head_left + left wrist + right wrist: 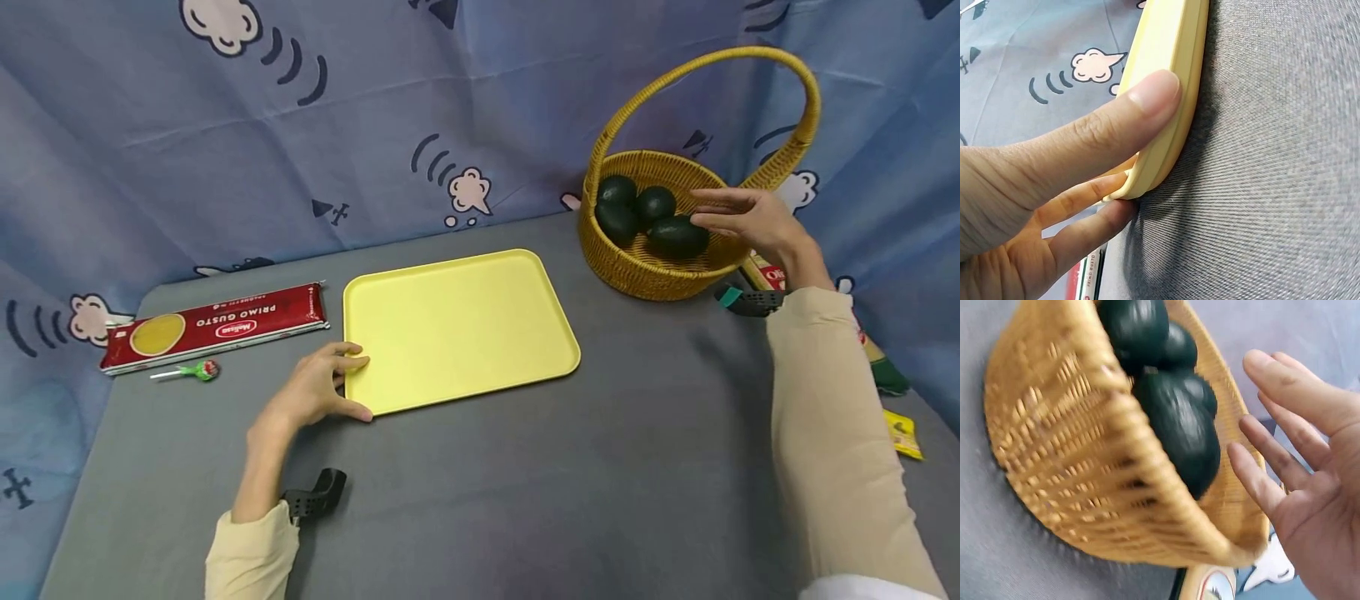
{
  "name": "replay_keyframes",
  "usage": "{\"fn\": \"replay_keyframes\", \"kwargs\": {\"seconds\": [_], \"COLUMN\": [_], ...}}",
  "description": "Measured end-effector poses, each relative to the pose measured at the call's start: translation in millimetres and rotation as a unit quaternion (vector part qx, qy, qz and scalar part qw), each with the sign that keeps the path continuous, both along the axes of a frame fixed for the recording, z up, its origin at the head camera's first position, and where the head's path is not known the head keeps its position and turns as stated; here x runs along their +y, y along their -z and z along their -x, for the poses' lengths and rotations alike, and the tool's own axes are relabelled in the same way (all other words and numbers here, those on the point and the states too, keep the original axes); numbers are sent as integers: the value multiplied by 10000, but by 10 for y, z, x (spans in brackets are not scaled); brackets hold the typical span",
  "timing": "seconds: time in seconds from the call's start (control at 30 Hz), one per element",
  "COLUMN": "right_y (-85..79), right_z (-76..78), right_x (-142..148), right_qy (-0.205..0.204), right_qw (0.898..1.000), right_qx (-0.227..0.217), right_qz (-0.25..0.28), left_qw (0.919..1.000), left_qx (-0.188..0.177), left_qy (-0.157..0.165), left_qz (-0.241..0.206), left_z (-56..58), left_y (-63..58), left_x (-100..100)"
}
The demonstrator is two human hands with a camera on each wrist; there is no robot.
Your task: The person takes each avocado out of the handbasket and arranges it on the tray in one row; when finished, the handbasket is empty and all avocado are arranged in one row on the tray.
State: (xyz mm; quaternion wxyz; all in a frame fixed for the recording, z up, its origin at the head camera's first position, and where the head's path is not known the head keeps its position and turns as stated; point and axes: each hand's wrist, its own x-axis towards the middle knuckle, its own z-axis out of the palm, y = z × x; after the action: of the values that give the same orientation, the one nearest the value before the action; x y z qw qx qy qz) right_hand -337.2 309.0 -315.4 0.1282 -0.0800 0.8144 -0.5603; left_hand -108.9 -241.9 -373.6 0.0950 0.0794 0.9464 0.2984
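Note:
At the near left corner of a yellow tray (461,329), my left hand (311,392) grips the rim. In the left wrist view its thumb (1157,97) presses the tray's outer edge (1175,119), while other fingers touch round the corner. Over the right side of a wicker basket (637,279) hovers my right hand (753,221), fingers extended and holding nothing. Several dark green avocados lie in the basket; the nearest avocado (1179,431) is just beside the right fingertips, with a gap between them in the right wrist view.
Left of the tray lie a red spaghetti pack (217,327) and a green-wrapped lollipop (198,370). The basket's tall handle (705,62) arches over it. Partly hidden packages and a yellow packet (903,433) lie at the right. A blue patterned cloth (375,125) hangs behind the table.

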Motion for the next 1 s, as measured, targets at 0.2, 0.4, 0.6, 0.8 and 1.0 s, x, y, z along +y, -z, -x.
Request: {"fn": "replay_keyframes", "kwargs": {"seconds": [0.2,0.4,0.6,0.8,1.0], "right_y": [-47,-31,-68,-140,-62], "right_z": [118,178,199,266,328], "right_x": [62,114,145,200,181], "right_qy": [59,-475,-975,-1435,-1230], "right_qw": [9912,9757,9688,9661,9658], "right_qx": [-396,-861,-1091,-1176,-897], "right_qz": [-1261,-1959,-2000,-1794,-2098], "left_qw": [9999,9998,9996,9994,9997], "left_qx": [-105,-193,-244,-278,-197], "left_qy": [-21,3,-50,-148,-124], "left_qz": [-5,-81,-165,-132,-114], "left_z": [24,36,40,15,-3], "left_y": [-32,-18,6,0,21], "left_x": [2,15,10,-11,-28]}}
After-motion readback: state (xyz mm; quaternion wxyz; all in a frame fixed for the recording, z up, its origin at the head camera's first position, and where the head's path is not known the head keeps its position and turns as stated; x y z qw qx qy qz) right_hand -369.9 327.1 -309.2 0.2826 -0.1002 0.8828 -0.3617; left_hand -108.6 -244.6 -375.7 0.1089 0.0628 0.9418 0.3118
